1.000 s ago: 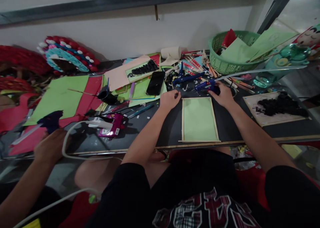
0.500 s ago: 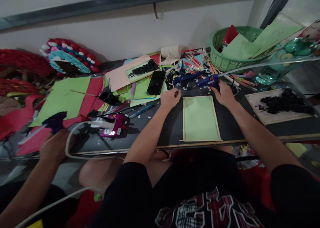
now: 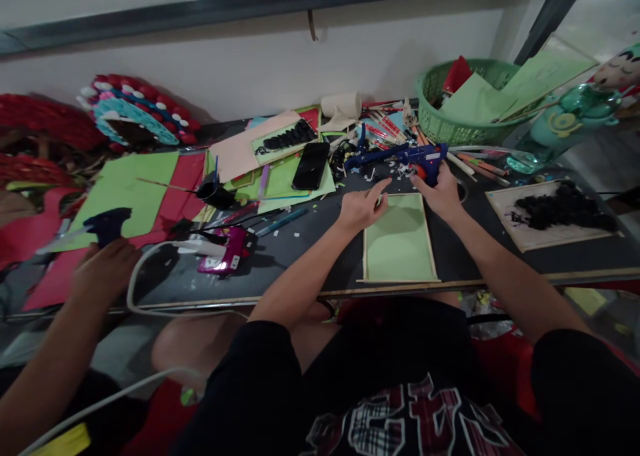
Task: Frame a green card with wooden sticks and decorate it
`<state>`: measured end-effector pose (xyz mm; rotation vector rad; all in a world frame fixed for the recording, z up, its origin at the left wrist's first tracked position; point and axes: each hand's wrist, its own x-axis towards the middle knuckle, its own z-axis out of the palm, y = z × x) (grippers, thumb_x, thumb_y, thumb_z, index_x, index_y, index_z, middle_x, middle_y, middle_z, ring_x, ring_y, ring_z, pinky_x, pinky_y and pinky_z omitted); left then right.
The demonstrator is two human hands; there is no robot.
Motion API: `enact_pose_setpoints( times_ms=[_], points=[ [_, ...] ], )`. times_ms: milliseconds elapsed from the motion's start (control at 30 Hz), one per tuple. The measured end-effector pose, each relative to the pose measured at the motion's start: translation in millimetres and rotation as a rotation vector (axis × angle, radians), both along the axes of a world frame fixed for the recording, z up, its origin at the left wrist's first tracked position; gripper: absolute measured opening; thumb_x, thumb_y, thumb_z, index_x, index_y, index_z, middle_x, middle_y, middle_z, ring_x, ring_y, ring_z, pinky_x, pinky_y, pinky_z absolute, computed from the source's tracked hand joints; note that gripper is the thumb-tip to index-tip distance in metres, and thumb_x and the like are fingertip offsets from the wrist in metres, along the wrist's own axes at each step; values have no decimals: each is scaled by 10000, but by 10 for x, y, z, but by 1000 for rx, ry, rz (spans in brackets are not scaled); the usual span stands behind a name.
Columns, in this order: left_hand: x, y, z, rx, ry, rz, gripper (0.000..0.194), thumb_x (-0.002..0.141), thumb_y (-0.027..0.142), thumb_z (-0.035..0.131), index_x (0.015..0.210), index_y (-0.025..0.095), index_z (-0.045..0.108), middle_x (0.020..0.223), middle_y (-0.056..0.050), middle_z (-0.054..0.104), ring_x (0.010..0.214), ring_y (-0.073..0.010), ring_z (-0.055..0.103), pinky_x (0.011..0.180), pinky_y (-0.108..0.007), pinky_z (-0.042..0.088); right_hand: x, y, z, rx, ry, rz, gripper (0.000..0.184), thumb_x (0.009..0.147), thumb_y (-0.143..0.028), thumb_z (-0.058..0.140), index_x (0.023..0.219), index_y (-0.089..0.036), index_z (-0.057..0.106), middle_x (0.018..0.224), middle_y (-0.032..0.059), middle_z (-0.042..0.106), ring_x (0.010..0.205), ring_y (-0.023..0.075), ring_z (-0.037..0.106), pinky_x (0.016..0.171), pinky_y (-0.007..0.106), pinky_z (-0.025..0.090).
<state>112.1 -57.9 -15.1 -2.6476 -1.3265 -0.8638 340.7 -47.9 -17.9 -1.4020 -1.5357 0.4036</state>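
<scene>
My right hand [image 3: 440,191] grips a blue hot glue gun [image 3: 423,155] beyond the far end of a green sheet [image 3: 401,243] edged with thin wooden strips. The gun's nozzle points left. My left hand [image 3: 364,208] hovers by the frame's far left corner, index finger stretched out, thumb apart, the other fingers curled; I see nothing in it. Behind lies another blue tool [image 3: 367,157] among scraps and sticks. At the far left, a co-worker's hand [image 3: 103,269] holds a dark blue glue gun [image 3: 109,226].
A black phone [image 3: 311,166] lies on papers left of centre. Nearer stand a purple power socket [image 3: 223,253] with a white plug and a black cup [image 3: 215,195]. To the right are a green basket [image 3: 425,103], a teal bottle [image 3: 545,133] and a board with black lumps [image 3: 530,236].
My left hand has moved right and nearer, over the frame's far left corner, and its index finger has extended. My right hand has turned the glue gun and shifted slightly nearer.
</scene>
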Motion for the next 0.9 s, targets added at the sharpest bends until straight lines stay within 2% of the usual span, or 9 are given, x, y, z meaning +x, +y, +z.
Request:
enact_pose_setpoints(
  times_ms=[233, 400, 533, 767, 900],
  points=[
    [54, -45, 109, -27, 69, 41, 512, 1020, 324, 337, 1439, 191, 598, 711, -74, 691, 627, -157, 615, 642, -267, 467, -85, -36, 35, 11, -35, 8, 568, 822, -569, 629, 1228, -184, 530, 1168, 156, 705, 1043, 315, 690, 992, 514, 552],
    [103, -41, 105, -10, 91, 64, 524, 1019, 303, 341, 1485, 184, 549, 695, -76, 661, 632, -159, 598, 635, -260, 466, -96, -60, 52, -49, -139, -24, 558, 837, -556, 610, 1247, -187, 524, 1121, 163, 700, 1047, 344, 672, 976, 547, 538],
    [115, -40, 97, -4, 106, 77, 528, 1012, 291, 325, 1469, 189, 569, 686, -77, 673, 603, -158, 591, 592, -264, 442, -107, -53, 28, -36, -142, -45, 523, 830, -512, 615, 1227, -183, 525, 1102, 161, 702, 1001, 329, 678, 959, 528, 547],
    [186, -81, 56, -22, 147, 10, 534, 987, 279, 394, 1502, 220, 521, 692, -48, 692, 597, -143, 601, 569, -223, 426, -128, -67, 27, -52, -186, -35, 580, 849, -611, 592, 1238, -190, 502, 1075, 164, 694, 1017, 344, 678, 947, 545, 555],
    [234, -98, 29, -43, 173, 18, 562, 966, 248, 425, 1525, 241, 487, 728, -45, 717, 597, -147, 610, 549, -228, 406, -159, -82, -5, -39, -235, -40, 575, 877, -613, 564, 1259, -188, 497, 1086, 172, 687, 1015, 350, 681, 926, 555, 564]
  ],
)
